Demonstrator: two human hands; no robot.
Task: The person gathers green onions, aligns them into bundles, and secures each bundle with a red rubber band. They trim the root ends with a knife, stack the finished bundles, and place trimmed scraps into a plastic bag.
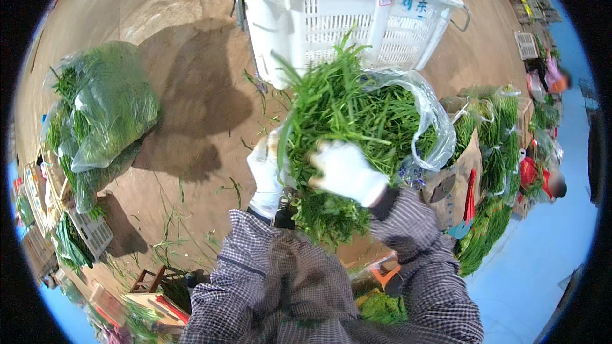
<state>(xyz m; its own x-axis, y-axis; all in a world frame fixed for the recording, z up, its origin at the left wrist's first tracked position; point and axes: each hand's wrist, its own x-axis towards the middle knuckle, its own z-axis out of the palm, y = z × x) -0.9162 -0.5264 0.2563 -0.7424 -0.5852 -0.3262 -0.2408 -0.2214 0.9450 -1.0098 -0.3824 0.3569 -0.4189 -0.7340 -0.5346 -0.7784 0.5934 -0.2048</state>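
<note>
In front of me is a large heap of leafy greens [344, 105], long narrow leaves sticking up on its left side. An opened clear plastic bag [432, 124] borders the heap on the right. My left hand [267, 174], in a white glove stained at the fingers, grips the left side of the greens; leaves partly cover its fingers. Across the front of the heap lies my right hand [351, 172], also white-gloved and motion-blurred. Its fingertips touch the greens and point left, but their grip is unclear.
A white slatted plastic crate [277, 24] bearing handwriting stands just beyond the greens. Bagged greens [112, 100] sit at left. On the right are a cardboard box [452, 186], red-handled shears [466, 210] and bundled greens [497, 148]. Loose leaves litter the brown floor [191, 220]. People are farther right.
</note>
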